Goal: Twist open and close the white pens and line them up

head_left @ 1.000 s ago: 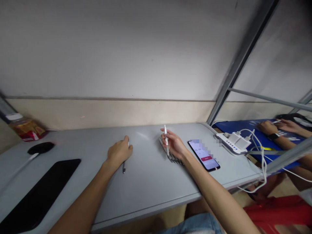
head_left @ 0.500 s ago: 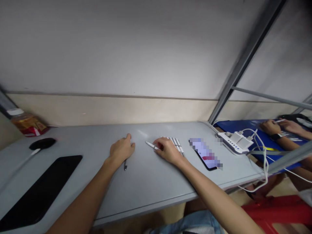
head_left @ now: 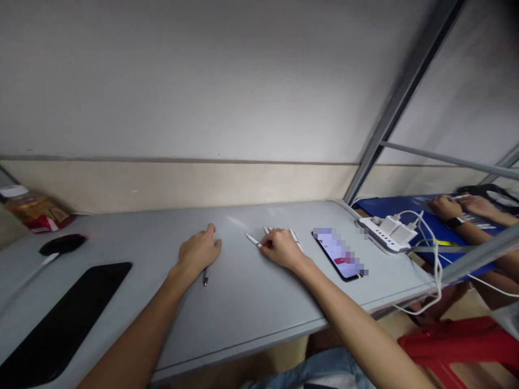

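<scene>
White pen [head_left: 253, 240], upright before, now flat near table [head_left: 251, 308] back edge, pinched by right hand [head_left: 283, 249]; left hand [head_left: 198, 252] stays curled over grey pen [head_left: 205, 277].

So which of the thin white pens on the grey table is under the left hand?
The thin white pen with its dark end poking out below the left hand; the right hand pinches another pen beside a row.
</scene>
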Tool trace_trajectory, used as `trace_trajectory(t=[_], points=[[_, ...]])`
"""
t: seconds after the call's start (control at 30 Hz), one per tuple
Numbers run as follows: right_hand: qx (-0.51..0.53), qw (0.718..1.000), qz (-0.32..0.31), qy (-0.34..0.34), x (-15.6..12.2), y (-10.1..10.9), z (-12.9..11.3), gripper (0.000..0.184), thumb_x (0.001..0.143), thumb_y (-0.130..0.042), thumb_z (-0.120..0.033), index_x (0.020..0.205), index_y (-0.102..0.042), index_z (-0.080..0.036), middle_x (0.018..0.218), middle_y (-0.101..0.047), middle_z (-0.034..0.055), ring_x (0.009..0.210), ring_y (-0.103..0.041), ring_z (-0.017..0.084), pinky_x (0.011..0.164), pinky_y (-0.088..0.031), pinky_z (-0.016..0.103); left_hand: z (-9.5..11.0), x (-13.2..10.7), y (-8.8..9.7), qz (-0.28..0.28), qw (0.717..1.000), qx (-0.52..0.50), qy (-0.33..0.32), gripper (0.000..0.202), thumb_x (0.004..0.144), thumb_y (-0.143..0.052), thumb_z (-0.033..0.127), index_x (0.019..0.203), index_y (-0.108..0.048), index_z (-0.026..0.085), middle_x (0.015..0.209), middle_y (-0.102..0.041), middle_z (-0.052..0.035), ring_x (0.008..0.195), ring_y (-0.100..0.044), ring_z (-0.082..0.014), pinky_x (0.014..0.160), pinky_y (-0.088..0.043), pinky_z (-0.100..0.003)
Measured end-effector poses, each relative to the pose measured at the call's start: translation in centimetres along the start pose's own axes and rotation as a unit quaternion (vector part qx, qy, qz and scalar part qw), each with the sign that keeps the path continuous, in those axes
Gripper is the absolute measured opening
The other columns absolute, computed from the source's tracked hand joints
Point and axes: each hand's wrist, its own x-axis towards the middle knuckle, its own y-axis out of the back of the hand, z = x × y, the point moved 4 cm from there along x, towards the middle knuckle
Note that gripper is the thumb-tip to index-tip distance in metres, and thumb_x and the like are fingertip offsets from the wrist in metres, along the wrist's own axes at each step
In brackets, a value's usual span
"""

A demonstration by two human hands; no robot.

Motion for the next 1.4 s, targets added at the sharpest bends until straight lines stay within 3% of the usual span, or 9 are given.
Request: trace_trajectory(t=[0.27, 0.47, 0.83, 1.0, 1.1, 1.17, 1.23, 1.3, 1.4], points=[[-0.041, 0.997, 0.013, -0.067, 0.3, -0.2, 1.2, 0.013, 0.078, -0.06, -0.018, 0.077, -0.072, -0.018, 0.081, -0.07, 0.0093, 0.077, -0.061, 0.02, 0.07, -0.037, 0.028, 0.0, -0.1, 0.0, -0.003, 1.0, -0.002, -0.004, 0.042, 0.087, -0.034, 0.041, 0.118, -0.05, 0.018, 0.107, -0.067, -0.0149, 0.089, -0.065, -0.0285, 0.069, -0.046, -0.036], [-0.059, 0.993, 0.066, -0.083, 0.0, 0.8, 1.4, 0.011, 0.074, -0.065, -0.02, 0.085, -0.066, -0.019, 0.089, -0.064, 0.0076, 0.087, -0.055, 0.021, 0.071, -0.035, 0.028, 0.0, 0.0, 0.0, -0.003, 1.0, -0.009, -0.002, 0.044, 0.087, -0.034, 0.041, 0.121, -0.05, 0.017, 0.104, -0.067, -0.0161, 0.088, -0.065, -0.03, 0.068, -0.046, -0.038], [-0.03, 0.994, 0.045, -0.098, 0.0, 1.2, 1.1, 0.016, 0.075, -0.068, -0.022, 0.089, -0.063, -0.02, 0.092, -0.062, 0.0079, 0.089, -0.053, 0.022, 0.073, -0.033, 0.03, 0.2, -0.3, 0.4, -0.018, 1.0, -0.007, -0.003, 0.042, 0.084, -0.038, 0.035, 0.122, -0.048, 0.019, 0.103, -0.067, -0.0144, 0.089, -0.064, -0.0297, 0.067, -0.046, -0.037], [0.095, 0.983, 0.136, -0.083, -0.1, 2.0, 1.1, 0.019, 0.075, -0.067, -0.027, 0.091, -0.059, -0.02, 0.085, -0.058, 0.0036, 0.078, -0.051, 0.017, 0.07, -0.036, 0.028, 0.2, -0.4, 0.4, -0.017, 1.0, 0.0, -0.007, 0.036, 0.083, -0.039, 0.029, 0.116, -0.05, 0.02, 0.096, -0.068, -0.0121, 0.082, -0.065, -0.0286, 0.059, -0.043, -0.034], [0.224, 0.945, 0.226, -0.069, -0.2, 2.7, 1.4, 0.017, 0.082, -0.06, -0.033, 0.093, -0.057, -0.02, 0.077, -0.053, 0.0001, 0.071, -0.049, 0.015, 0.068, -0.038, 0.027, 1.1, -0.5, 0.5, 0.025, 0.997, -0.045, -0.051, 0.03, 0.082, -0.042, 0.028, 0.11, -0.052, 0.02, 0.089, -0.068, -0.0086, 0.076, -0.063, -0.0242, 0.061, -0.043, -0.032], [0.291, 0.917, 0.264, -0.069, -0.2, 3.0, 1.7, 0.017, 0.085, -0.056, -0.035, 0.094, -0.057, -0.02, 0.074, -0.052, -0.0007, 0.07, -0.049, 0.014, 0.067, -0.039, 0.026, 2.2, -0.9, 0.7, 0.057, 0.985, -0.122, -0.106, 0.025, 0.082, -0.045, 0.028, 0.104, -0.053, 0.021, 0.085, -0.067, -0.0051, 0.073, -0.062, -0.0193, 0.064, -0.044, -0.029], [0.337, 0.903, 0.259, -0.069, -0.1, 3.0, 1.9, 0.02, 0.085, -0.055, -0.037, 0.097, -0.058, -0.02, 0.075, -0.054, -0.0005, 0.069, -0.05, 0.014, 0.066, -0.04, 0.025, 3.6, -1.6, 1.0, 0.068, 0.957, -0.23, -0.166, 0.02, 0.085, -0.048, 0.033, 0.1, -0.055, 0.021, 0.081, -0.065, -0.0018, 0.071, -0.061, -0.0154, 0.065, -0.046, -0.026], [0.366, 0.906, 0.204, -0.056, 0.1, 2.7, 1.7, 0.026, 0.085, -0.055, -0.039, 0.102, -0.06, -0.02, 0.076, -0.056, -0.0002, 0.068, -0.05, 0.013, 0.064, -0.04, 0.025, 5.1, -2.4, 1.0, 0.045, 0.918, -0.336, -0.204, 0.022, 0.086, -0.049, 0.038, 0.1, -0.054, 0.021, 0.078, -0.063, 0.0003, 0.067, -0.061, -0.0131, 0.063, -0.047, -0.024], [0.364, 0.928, 0.082, -0.01, 0.3, 1.7, 0.7, 0.032, 0.084, -0.058, -0.044, 0.102, -0.064, -0.019, 0.072, -0.057, -0.0012, 0.064, -0.049, 0.012, 0.06, -0.038, 0.023, 6.7, -3.5, 1.0, -0.005, 0.877, -0.418, -0.237, 0.027, 0.087, -0.051, 0.044, 0.1, -0.055, 0.021, 0.066, -0.058, 0.0035, 0.052, -0.055, -0.0106, 0.051, -0.045, -0.023]])
